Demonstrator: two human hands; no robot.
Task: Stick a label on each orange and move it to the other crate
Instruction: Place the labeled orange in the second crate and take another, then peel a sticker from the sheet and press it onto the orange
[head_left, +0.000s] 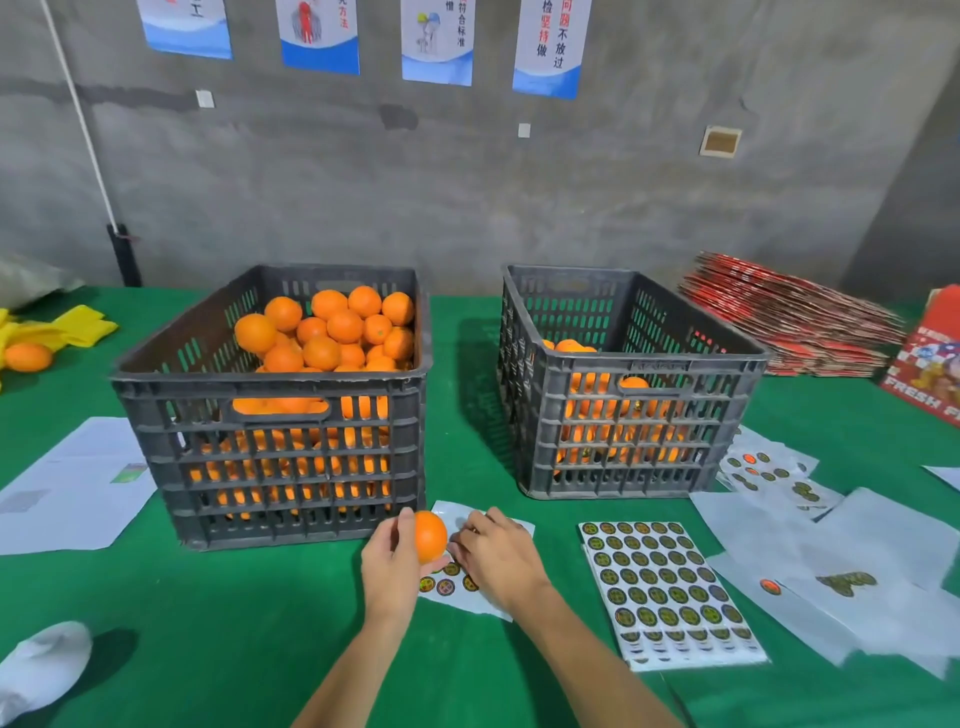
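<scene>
My left hand (390, 564) held an orange (430, 537) just in front of the left crate (270, 415), thumb and fingers curled round it. My right hand (496, 556) rested beside the orange on a partly used label sheet (457, 584), fingers bent down at the labels; I could not tell whether they pinched one. The left crate was heaped with oranges; the right crate (631, 415) held a lower layer. A full sheet (670, 592) lay to the right on the green table (234, 649), with spent backing papers (857, 571) beyond it.
</scene>
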